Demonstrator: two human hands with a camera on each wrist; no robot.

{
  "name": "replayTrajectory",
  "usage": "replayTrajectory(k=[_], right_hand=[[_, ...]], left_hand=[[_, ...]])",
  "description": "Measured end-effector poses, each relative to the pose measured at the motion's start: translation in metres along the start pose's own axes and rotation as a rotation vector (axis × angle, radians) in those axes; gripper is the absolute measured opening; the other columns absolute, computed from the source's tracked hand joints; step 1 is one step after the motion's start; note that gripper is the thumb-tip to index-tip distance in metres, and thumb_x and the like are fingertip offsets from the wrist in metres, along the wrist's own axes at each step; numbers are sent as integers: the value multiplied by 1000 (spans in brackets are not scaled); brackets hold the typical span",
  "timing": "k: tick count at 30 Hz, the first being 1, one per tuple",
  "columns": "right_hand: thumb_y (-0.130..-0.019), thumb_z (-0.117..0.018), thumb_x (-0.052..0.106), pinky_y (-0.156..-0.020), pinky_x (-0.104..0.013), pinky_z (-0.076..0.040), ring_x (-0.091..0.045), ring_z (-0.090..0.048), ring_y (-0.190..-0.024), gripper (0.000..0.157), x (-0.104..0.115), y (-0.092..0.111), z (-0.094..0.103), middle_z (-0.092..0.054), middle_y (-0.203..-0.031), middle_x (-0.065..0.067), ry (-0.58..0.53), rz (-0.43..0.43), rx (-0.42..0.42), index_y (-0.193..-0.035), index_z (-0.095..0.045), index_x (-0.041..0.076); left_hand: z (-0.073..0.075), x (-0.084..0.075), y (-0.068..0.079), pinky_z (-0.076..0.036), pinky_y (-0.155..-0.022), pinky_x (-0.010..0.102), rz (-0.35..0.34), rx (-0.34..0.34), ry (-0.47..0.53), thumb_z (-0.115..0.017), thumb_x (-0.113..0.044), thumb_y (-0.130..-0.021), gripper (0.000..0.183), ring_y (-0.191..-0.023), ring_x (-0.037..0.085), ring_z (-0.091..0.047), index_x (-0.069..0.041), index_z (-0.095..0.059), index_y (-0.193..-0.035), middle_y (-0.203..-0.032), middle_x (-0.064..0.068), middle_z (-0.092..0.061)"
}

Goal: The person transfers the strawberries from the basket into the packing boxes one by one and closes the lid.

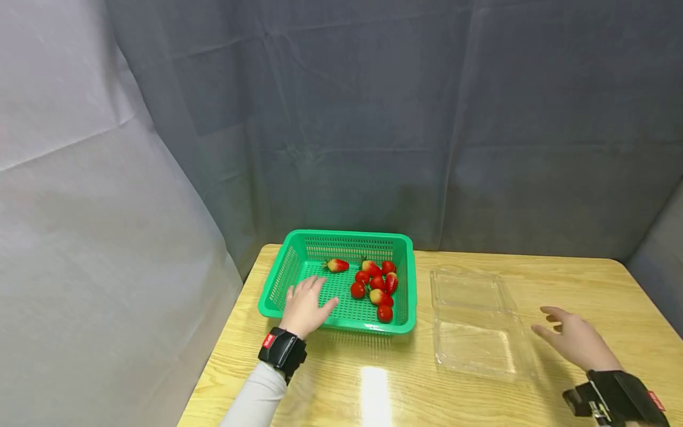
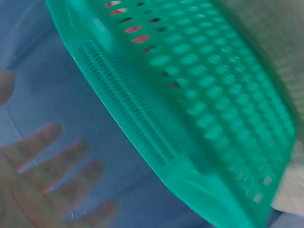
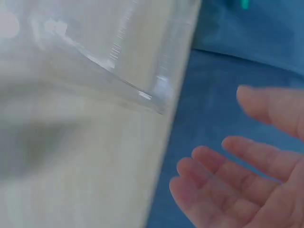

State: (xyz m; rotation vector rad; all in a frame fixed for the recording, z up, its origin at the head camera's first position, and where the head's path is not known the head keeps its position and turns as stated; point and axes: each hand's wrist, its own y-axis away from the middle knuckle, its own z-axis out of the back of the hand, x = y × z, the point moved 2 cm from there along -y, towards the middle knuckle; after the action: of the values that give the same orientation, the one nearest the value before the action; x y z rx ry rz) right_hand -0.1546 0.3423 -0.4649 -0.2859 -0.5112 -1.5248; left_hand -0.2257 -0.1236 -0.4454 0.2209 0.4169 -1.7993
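A green plastic basket (image 1: pixel 414 284) holds several strawberries (image 1: pixel 337 265) and small round tomatoes (image 1: pixel 358 289), most of them gathered on its right side. Over the basket's near left part, my left hand (image 1: pixel 306 305) hovers with fingers spread and nothing in them. In the left wrist view its palm faces the camera beside the basket wall (image 2: pixel 128 104). An unlidded clear plastic clamshell box (image 1: pixel 475 341) lies on the table right of the basket. Just to the right of that box, my right hand (image 1: pixel 578 341) is held with loosely bent fingers and nothing in its grasp.
The wooden table (image 1: pixel 405 379) carries the basket and the box, with a bright reflection near its front. Grey cloth (image 1: pixel 363 118) hangs behind the table, and a lighter cloth (image 1: pixel 96 267) hangs at the left. Both wrists wear black camera straps (image 1: pixel 283 353).
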Motion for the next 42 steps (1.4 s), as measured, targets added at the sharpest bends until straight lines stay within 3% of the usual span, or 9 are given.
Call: replayTrajectory(k=[7, 12, 21, 25, 29, 31, 37, 40, 42], right_hand=[[-84, -54, 51, -69, -49, -46, -50, -51, -88, 83, -16, -14, -34, -50, -102, -39, -99, -138, 106, -116, -41, -24], [-85, -58, 27, -65, -42, -47, -39, -58, -76, 58, -23, -16, -50, -59, -87, -31, -152, -197, 104, -111, -47, -24], [-86, -54, 7, -54, -31, -48, -17, -58, -56, 35, -30, -12, -61, -62, -65, -5, -311, -244, 74, -104, -51, -23], [-85, -54, 6, -53, -31, -48, -17, -58, -56, 33, -31, -11, -62, -62, -65, -6, -320, -258, 64, -103, -52, -22], [-86, -53, 7, -53, -31, -47, -17, -57, -55, 34, -29, -8, -61, -61, -64, -5, -321, -254, 68, -104, -51, -22], [-86, -53, 8, -53, -32, -46, -17, -56, -54, 34, -28, -7, -61, -60, -62, -5, -312, -250, 70, -104, -51, -21], [-86, -52, 9, -53, -30, -42, -16, -55, -53, 34, -27, -6, -60, -59, -59, -3, -279, -252, 53, -103, -52, -20], [-86, -52, 9, -53, -30, -42, -16, -54, -53, 33, -27, -6, -60, -59, -60, -3, -270, -247, 45, -103, -52, -20], [-86, -52, 9, -52, -30, -42, -16, -54, -53, 33, -27, -7, -61, -59, -60, -3, -268, -250, 43, -102, -53, -19]], left_hand=[[-5, -12, -41, -41, -91, 37, -52, 184, 113, -62, -26, -84, 42, -111, 27, -52, -3, -57, -119, -119, 12, -58], [-14, -17, -71, -42, -90, 36, -68, 292, 74, -64, -20, -82, 40, -109, 26, -54, -2, -58, -118, -117, 12, -59], [-95, 4, -129, -48, -73, 35, 10, 480, -32, -76, -21, -72, 42, -98, 24, -57, -10, -64, -112, -116, 6, -59], [-87, -16, -125, -48, -74, 33, 70, 523, -9, -76, -10, -71, 41, -99, 22, -56, -8, -64, -111, -115, 5, -60], [-76, -35, -113, -38, -54, 23, -11, 499, -46, -69, 2, -72, 10, -66, 13, -47, -3, -64, -80, -73, 0, -56], [-72, -42, -108, -29, -48, 23, -69, 476, -83, -65, 5, -72, 18, -57, 13, -36, -6, -54, -63, -60, -1, -42], [-72, -51, -104, -39, -50, 22, -145, 372, -202, -63, 2, -75, 26, -56, 13, -49, -11, -53, -55, -56, -1, -52], [-90, -44, -117, -47, -60, 27, -112, 392, -244, -62, -1, -76, 18, -65, 17, -59, -8, -60, -60, -67, 4, -61], [-140, -15, -141, -48, -63, 28, -137, 361, -253, -61, -4, -76, 16, -69, 17, -60, -12, -63, -63, -71, 3, -63]])
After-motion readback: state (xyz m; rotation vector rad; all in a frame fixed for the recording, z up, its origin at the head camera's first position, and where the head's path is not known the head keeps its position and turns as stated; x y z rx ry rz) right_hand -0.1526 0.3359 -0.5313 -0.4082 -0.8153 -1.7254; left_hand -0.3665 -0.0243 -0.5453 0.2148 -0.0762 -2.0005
